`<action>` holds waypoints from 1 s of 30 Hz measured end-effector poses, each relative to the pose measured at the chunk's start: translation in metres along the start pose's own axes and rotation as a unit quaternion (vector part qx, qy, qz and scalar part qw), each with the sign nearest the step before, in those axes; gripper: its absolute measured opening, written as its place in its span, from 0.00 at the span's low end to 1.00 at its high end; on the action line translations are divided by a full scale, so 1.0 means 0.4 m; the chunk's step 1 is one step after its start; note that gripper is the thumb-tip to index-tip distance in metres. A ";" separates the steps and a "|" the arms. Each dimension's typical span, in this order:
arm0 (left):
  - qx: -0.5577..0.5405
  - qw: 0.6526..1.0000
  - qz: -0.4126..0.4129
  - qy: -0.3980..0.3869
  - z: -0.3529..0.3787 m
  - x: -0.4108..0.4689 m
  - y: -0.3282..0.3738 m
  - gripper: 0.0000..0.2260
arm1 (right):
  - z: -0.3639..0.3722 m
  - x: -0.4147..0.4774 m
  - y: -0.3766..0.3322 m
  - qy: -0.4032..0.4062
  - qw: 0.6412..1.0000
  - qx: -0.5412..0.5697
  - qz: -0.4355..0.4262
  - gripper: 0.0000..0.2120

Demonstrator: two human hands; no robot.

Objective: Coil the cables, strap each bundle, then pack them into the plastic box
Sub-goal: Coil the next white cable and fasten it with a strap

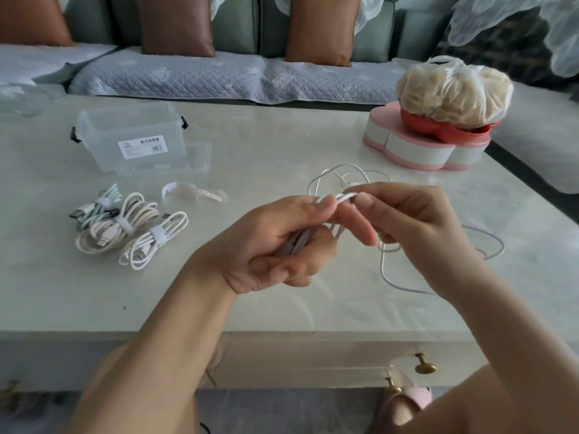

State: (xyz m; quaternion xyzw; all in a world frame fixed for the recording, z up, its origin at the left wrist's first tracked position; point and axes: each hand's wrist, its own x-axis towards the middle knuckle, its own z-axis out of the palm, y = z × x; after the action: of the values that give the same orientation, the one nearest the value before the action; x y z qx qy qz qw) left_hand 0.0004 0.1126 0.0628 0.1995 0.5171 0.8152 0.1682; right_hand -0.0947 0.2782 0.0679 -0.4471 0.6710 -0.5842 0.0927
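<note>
Left grip (275, 242) is closed narrow, palm up, around several folded lengths of a white cable (340, 197), and the main risk sits right there. The folds look loosely gathered, so if those fingers slacken while another length is laid in, the loops could slide apart and spring open.

The free tail is the other likely trouble. It lies in slack, crossing loops on the worktop (282, 136) beyond and to the right of both hands, and a quick pull could tighten a crossing into a knot.

A loose strap (191, 192) lies well apart to the left, so fetching it would probably leave the coil held by one hand alone.

Right grip (404, 220) pinches the bend of the cable between thumb and forefinger, just beside the left fingertips, with its other fingers loosely curled.

Three strapped bundles (125, 230) lie together at the left of the worktop, near the plastic box (103, 130). That box stands open with its clear lid (197, 158) just beside it, and no cable shows inside.
</note>
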 end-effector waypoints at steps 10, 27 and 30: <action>-0.086 0.994 0.043 -0.050 0.014 0.009 -0.006 0.17 | 0.033 -0.006 -0.020 -0.027 0.996 0.057 0.066 0.14; -0.007 0.960 0.217 0.178 0.034 0.025 0.015 0.23 | 0.089 -0.016 0.008 -0.042 0.934 -0.343 -0.089 0.09; 0.000 0.956 0.236 0.177 0.028 0.029 0.012 0.23 | 0.091 -0.015 0.004 -0.049 0.927 -0.363 -0.083 0.19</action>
State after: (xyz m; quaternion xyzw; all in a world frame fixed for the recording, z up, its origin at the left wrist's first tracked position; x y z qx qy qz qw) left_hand -0.0045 0.1250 0.0732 0.1683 0.4767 0.8540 -0.1227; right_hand -0.0684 0.2567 0.0532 -0.5320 0.7925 -0.2838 -0.0921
